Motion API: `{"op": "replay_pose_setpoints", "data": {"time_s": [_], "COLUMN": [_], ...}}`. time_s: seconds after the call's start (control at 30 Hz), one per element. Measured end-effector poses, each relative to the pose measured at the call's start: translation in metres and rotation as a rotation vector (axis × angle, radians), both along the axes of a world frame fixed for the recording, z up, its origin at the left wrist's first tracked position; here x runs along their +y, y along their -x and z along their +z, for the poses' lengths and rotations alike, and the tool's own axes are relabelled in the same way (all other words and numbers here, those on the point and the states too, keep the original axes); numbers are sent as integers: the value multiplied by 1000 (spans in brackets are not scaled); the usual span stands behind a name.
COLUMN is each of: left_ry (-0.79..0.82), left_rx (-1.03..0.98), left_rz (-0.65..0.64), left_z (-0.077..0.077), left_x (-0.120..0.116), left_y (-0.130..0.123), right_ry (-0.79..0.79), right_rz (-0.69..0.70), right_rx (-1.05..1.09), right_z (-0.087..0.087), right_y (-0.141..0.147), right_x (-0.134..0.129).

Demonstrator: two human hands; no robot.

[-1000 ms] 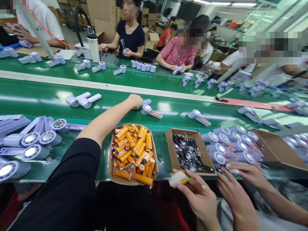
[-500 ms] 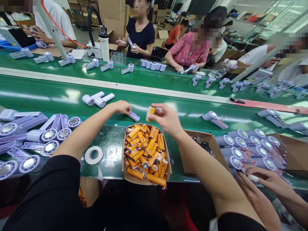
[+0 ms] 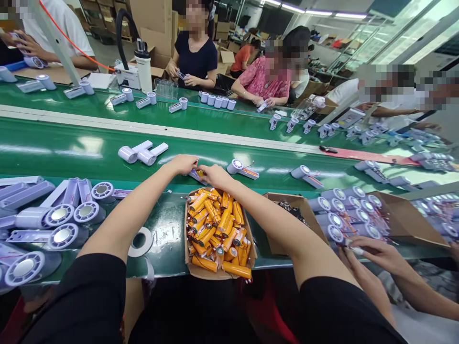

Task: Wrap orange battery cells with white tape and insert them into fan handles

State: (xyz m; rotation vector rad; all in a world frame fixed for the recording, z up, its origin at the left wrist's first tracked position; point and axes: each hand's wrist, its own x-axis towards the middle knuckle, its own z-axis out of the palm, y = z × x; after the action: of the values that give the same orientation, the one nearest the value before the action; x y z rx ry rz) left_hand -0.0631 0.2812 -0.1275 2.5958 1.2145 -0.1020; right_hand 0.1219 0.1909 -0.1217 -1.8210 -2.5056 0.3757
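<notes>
My left hand [image 3: 187, 164] is closed around the head end of a lavender handheld fan housing [image 3: 197, 177] on the green belt. The housing's open handle points towards me, and its head is hidden by the hand. My right hand [image 3: 216, 176] meets it from the right, with fingertips pinched on a small yellow piece [image 3: 200, 172] at the handle. Fingers cover most of that piece, so its kind is unclear. Below my hands sits a cardboard box [image 3: 188, 262] full of orange wired batteries [image 3: 224, 217].
Lavender fan housings [image 3: 60, 215] are piled at left beside a roll of white tape [image 3: 140, 242]. Another fan housing with a battery [image 3: 247, 171] lies on the belt at right. A box of small dark parts [image 3: 292, 212] stands nearby. A co-worker's hands [image 3: 369, 253] work at lower right.
My right hand has moved left and down to the housing, bringing the yellow piece to its handle. My left hand stays on the housing. The view has shifted right.
</notes>
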Motion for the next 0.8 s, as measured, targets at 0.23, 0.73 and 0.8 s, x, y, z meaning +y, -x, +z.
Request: {"op": "replay_pose_setpoints", "data": {"time_s": [0.23, 0.73, 0.8], "left_ry": [-1, -221, -262], "left_rx": [-58, -651, -645], "left_rz": [71, 324, 397], "left_z": [-4, 8, -7], "left_x": [-9, -202, -243], "left_y": [-15, 112, 140], "right_ry": [86, -4, -31], "right_rz": [68, 315, 308], "right_rx": [-183, 9, 20], "right_z": [14, 52, 48], "right_y": [19, 33, 33], "right_x": [11, -97, -93]}}
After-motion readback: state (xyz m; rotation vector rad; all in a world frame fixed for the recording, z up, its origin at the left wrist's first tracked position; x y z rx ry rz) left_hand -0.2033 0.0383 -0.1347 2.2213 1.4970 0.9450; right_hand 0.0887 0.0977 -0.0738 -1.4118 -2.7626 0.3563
